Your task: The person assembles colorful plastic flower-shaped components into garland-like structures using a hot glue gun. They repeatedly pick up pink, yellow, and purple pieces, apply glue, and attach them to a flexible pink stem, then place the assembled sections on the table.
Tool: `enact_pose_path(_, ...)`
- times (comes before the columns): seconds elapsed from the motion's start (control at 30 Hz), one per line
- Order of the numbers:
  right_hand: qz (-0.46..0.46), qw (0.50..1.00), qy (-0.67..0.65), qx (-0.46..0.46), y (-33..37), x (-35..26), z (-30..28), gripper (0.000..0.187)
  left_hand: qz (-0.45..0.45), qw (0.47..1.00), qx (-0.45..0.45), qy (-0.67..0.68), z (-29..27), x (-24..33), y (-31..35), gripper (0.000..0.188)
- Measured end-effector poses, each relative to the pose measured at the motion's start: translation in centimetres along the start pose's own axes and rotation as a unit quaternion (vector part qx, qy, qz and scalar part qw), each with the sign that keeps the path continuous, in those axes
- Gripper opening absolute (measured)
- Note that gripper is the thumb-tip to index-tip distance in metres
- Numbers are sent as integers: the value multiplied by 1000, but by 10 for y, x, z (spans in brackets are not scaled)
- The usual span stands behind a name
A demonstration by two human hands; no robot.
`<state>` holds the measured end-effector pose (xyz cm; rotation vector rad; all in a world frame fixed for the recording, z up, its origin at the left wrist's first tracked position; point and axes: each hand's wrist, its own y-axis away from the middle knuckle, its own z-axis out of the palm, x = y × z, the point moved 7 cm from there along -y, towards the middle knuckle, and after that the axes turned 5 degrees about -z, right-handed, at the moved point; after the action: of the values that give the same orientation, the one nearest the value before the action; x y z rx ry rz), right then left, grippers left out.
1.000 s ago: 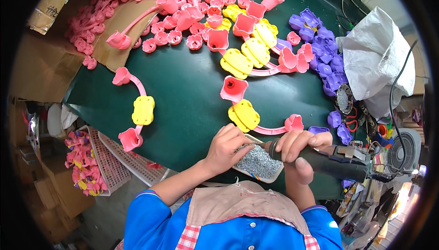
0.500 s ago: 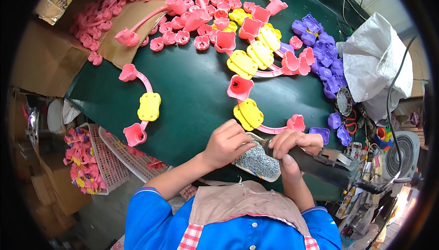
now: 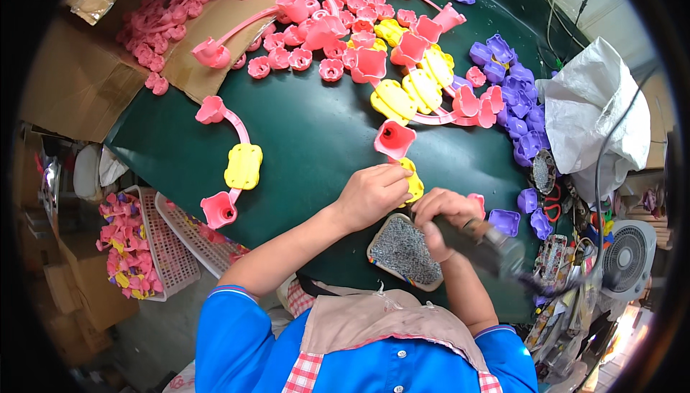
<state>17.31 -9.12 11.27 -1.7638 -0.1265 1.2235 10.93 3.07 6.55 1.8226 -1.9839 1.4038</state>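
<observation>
Right now my left hand (image 3: 370, 193) pins the yellow plastic plate (image 3: 412, 186) on the green table (image 3: 309, 149), fingers closed on it, just left of my right hand (image 3: 444, 217) gripping the dark power screwdriver (image 3: 480, 246).

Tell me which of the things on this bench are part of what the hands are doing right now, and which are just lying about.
In use:
left hand pressing on the yellow piece
right hand gripping the dark power tool
pink cup on the same assembly
tray of small metal parts

Lying about:
finished pink-and-yellow assembly
purple pieces
loose pink flowers
white bag
fan
</observation>
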Motion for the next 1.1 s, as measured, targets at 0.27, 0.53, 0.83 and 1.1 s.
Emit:
enact_pose_path(0.27,40,982,-96,155,-17,-33,-23,44,64,997,-39,17,-6,12,7,26)
enact_pose_path(0.53,68,975,-147,150,-18,-44,-9,43,142,989,-22,44,-15,24,15,23)
enact_pose_path(0.83,42,994,-91,51,-26,-44,12,43,97,995,19,25,-24,22,22,24)
enact_pose_path(1.1,46,987,-137,68,-28,-41,15,44,96,993,56,41,-32,16,27,31)
